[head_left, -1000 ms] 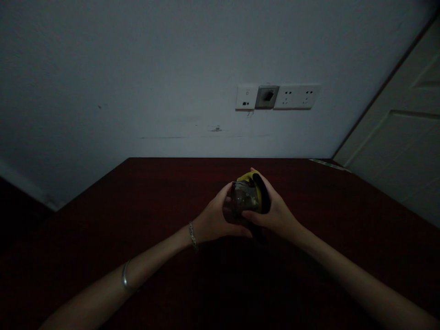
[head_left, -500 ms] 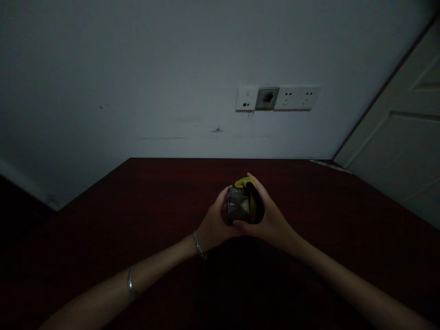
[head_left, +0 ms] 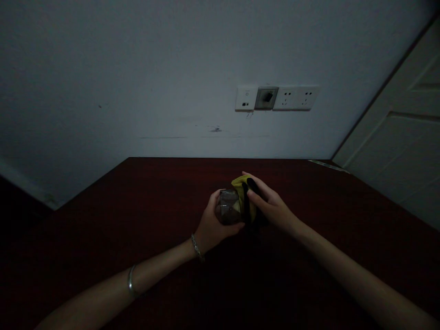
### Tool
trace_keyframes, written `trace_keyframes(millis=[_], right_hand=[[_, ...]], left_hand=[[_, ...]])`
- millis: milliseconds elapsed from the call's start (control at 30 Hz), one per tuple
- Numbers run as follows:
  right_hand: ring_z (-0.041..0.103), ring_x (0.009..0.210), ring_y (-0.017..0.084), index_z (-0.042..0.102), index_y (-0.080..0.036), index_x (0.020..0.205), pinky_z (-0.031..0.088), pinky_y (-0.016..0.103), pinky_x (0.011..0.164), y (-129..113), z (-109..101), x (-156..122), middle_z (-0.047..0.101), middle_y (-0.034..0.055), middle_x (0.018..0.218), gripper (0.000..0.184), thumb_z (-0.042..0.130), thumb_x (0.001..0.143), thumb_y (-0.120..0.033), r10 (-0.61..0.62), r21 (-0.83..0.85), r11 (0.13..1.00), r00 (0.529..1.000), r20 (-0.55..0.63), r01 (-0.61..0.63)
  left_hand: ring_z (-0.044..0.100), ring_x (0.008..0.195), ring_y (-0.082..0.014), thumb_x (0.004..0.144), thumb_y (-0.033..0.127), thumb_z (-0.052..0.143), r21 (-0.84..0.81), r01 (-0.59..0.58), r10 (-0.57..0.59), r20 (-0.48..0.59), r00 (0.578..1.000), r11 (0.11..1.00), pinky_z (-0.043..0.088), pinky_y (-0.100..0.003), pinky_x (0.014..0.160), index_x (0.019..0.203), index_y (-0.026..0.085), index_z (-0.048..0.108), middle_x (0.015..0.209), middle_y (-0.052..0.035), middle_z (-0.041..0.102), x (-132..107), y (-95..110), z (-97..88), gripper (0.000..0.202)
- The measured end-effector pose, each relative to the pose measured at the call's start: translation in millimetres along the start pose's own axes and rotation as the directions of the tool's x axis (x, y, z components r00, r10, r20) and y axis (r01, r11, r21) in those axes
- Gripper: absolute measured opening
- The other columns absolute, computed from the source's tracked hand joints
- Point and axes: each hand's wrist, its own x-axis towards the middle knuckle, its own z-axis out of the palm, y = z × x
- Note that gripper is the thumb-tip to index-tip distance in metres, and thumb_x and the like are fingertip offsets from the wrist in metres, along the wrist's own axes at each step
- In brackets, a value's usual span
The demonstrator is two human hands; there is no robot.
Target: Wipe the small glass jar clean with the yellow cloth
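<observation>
In dim light, both hands meet over the middle of a dark red table [head_left: 144, 201]. My left hand [head_left: 213, 227] is wrapped around a small, dull greyish glass-like object [head_left: 228, 207], thumb under it. My right hand [head_left: 271, 206] presses a yellow and black cloth [head_left: 242, 195] against the right side of that object, fingers curled over the cloth. What the object is exactly stays unclear in the darkness. Two bracelets sit on my left forearm.
A pale wall rises behind the table, with a row of white sockets and a switch plate [head_left: 277, 98]. A light door [head_left: 402, 151] stands at the right. A thin pale strip [head_left: 328, 165] lies at the table's far right corner.
Both hands have shifted a little left with the object. The right hand has moved from cupping the object to lying on top of the cloth.
</observation>
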Motion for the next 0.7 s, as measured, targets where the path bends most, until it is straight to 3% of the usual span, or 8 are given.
trace_keyframes(millis=[100,200,333,500,700], right_hand=[[0.059,0.113,0.029,0.036,-0.027,0.139,0.052,0.048,0.090,8,-7,4,0.056,0.0097,0.131,0.055,0.052,0.087,-0.039,0.132,0.114,0.985,0.991,0.007,-0.132],[0.061,0.109,0.030,0.045,-0.026,0.133,0.052,0.048,0.088,14,-11,6,0.059,0.0097,0.127,0.052,0.057,0.084,-0.038,0.184,0.162,0.970,0.983,-0.001,-0.181],[0.056,0.116,0.029,0.056,-0.024,0.122,0.046,0.047,0.097,15,-14,7,0.060,0.0081,0.126,0.042,0.059,0.083,-0.036,0.116,0.064,0.991,0.993,-0.011,-0.115],[0.057,0.113,0.025,0.056,-0.025,0.121,0.043,0.046,0.100,6,-25,9,0.062,0.0057,0.122,0.036,0.055,0.086,-0.033,-0.001,-0.130,0.991,0.995,0.097,0.014],[0.062,0.099,0.023,0.055,-0.022,0.121,0.052,0.042,0.085,3,-40,11,0.064,0.0071,0.115,0.036,0.053,0.087,-0.034,0.059,-0.234,0.972,0.976,0.211,-0.009]], left_hand=[[0.058,0.110,-0.0259,0.057,0.023,0.080,-0.065,0.021,-0.021,-0.014,1.000,0.998,0.048,-0.043,0.095,0.119,0.018,0.038,0.121,-0.0125,0.057,1,-9,0.6,0.075],[0.059,0.110,-0.0259,0.057,0.024,0.080,-0.071,0.038,-0.040,-0.027,0.999,0.997,0.049,-0.044,0.094,0.120,0.019,0.036,0.121,-0.0119,0.058,0,-15,1.3,0.076],[0.059,0.110,-0.0264,0.057,0.022,0.080,-0.024,0.047,-0.047,-0.006,0.999,0.999,0.050,-0.044,0.094,0.123,0.019,0.035,0.121,-0.0114,0.058,-4,-20,1.2,0.079],[0.057,0.113,-0.0263,0.058,0.023,0.081,0.011,0.062,-0.062,0.029,0.998,0.998,0.048,-0.044,0.097,0.125,0.020,0.035,0.122,-0.0114,0.057,-7,-28,2.3,0.081],[0.058,0.111,-0.0254,0.059,0.023,0.081,-0.005,0.083,-0.083,0.043,0.996,0.997,0.049,-0.043,0.095,0.126,0.021,0.034,0.123,-0.0115,0.056,-9,-37,4.1,0.082]])
